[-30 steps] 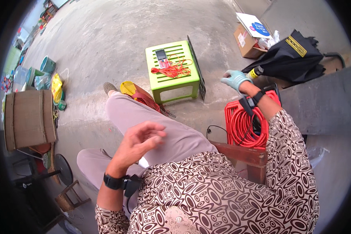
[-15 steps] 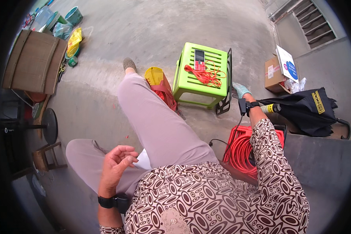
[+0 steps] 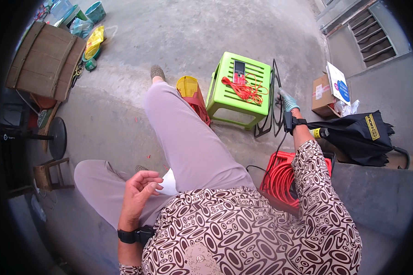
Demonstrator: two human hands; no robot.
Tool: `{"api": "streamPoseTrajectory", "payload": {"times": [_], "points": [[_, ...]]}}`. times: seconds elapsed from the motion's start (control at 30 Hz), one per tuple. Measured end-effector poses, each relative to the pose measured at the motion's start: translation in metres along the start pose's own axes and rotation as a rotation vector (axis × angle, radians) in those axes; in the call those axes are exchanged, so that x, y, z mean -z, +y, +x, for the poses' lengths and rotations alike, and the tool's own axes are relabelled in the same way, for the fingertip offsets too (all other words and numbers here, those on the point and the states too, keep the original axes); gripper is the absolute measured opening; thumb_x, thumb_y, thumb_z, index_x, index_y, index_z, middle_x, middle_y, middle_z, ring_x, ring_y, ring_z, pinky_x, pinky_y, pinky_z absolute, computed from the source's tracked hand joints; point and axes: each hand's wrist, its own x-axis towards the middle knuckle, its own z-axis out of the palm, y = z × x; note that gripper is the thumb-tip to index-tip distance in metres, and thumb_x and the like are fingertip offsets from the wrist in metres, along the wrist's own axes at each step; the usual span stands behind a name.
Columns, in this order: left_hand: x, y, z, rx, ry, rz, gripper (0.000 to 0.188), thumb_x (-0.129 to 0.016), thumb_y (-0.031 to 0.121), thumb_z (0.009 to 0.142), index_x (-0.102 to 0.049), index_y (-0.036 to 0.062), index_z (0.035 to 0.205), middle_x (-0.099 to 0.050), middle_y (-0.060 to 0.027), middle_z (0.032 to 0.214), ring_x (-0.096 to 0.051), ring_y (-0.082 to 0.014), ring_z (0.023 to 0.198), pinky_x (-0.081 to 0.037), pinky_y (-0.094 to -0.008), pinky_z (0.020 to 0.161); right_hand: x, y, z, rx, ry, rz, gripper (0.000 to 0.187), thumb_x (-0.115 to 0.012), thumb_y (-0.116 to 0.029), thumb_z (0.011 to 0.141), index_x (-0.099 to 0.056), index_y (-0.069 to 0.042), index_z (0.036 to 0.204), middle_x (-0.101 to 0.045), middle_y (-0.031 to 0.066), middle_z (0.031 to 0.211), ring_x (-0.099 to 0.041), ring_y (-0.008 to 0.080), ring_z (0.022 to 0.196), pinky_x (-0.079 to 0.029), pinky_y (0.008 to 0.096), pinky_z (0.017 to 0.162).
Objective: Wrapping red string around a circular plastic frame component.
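My right hand [image 3: 287, 101], in a pale green striped glove, grips a thin black metal frame [image 3: 274, 120] beside the right side of a lime-green plastic stool [image 3: 238, 101]. Glove and distance partly hide its fingers. On the stool lie a red and black keypad phone [image 3: 239, 72] and a loose bundle of orange-red cord [image 3: 246, 90]. My bare left hand [image 3: 140, 192] hovers over my lap, fingers loosely curled and apart, holding nothing visible. Just behind its fingertips, a white item [image 3: 169, 183] rests on my lap; its kind is unclear.
By my right forearm stands a red crate [image 3: 326, 166] with coiled red hose [image 3: 280, 182]. A black umbrella [image 3: 360, 137] and cardboard box [image 3: 322, 95] lie farther right. A yellow and red bag [image 3: 188, 88] stands by my leg. To the left are a wooden board [image 3: 46, 59] and small wooden stool [image 3: 45, 176].
My right hand has shifted slightly, and the black frame has swung away from the stool, showing more of its bars. My left hand stays nearly still. The view has turned a little.
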Motion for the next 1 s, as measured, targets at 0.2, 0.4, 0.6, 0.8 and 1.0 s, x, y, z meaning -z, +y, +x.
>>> {"api": "streamPoseTrajectory", "payload": {"times": [0.2,0.4,0.6,0.8,1.0], "points": [[0.002,0.0,0.002,-0.141,0.102,0.039,0.025,-0.065,0.011,0.09,-0.059,-0.0015,0.112,-0.068,-0.0094,0.097,-0.065,-0.013,0.083,-0.052,-0.025,0.072,-0.046,-0.086,-0.067,0.488,0.069,-0.254,0.051,-0.079,-0.032,0.079,-0.062,-0.002,0.117,-0.068,0.0063,0.094,-0.064,0.0139,0.082,-0.053,0.0306,0.074],[-0.002,0.057,-0.023,-0.373,0.273,0.18,0.02,-0.063,0.005,0.089,-0.06,-0.0021,0.107,-0.067,-0.0092,0.094,-0.064,-0.0133,0.08,-0.052,-0.0255,0.073,-0.163,-0.149,-0.211,1.273,-0.157,-0.726,0.049,-0.078,-0.021,0.072,-0.063,-0.004,0.115,-0.067,0.0123,0.101,-0.066,0.026,0.093,-0.053,0.0335,0.082],[-0.012,0.096,-0.046,-0.786,0.386,0.394,0.031,-0.063,0.002,0.082,-0.06,-0.0051,0.111,-0.063,-0.0134,0.107,-0.062,-0.0214,0.099,-0.049,-0.0344,0.092,-0.263,-0.129,-0.318,1.834,-0.818,-0.898,0.039,-0.074,-0.019,0.065,-0.063,-0.01,0.101,-0.063,0.0087,0.09,-0.064,0.0271,0.089,-0.039,0.0481,0.102],[-0.013,0.034,0.004,-0.217,-0.096,0.336,0.038,-0.063,0.005,0.089,-0.055,-0.0046,0.124,-0.064,-0.0072,0.109,-0.06,-0.0138,0.097,-0.049,-0.0291,0.085,-0.307,-0.094,-0.35,1.917,-1.118,-0.966,0.028,-0.069,-0.02,0.07,-0.062,-0.011,0.095,-0.063,0.006,0.092,-0.062,0.0232,0.097,-0.035,0.0492,0.105],[0.003,-0.01,0.007,-0.008,-0.11,-0.063,0.019,-0.058,0.005,0.094,-0.059,-0.0034,0.111,-0.067,-0.0033,0.092,-0.06,-0.0049,0.077,-0.049,-0.019,0.067,-0.276,-0.103,-0.312,1.261,-0.751,-0.62,0.031,-0.072,-0.006,0.077,-0.066,-0.004,0.107,-0.068,0.0078,0.104,-0.065,0.0237,0.097,-0.052,0.0327,0.086]]}}
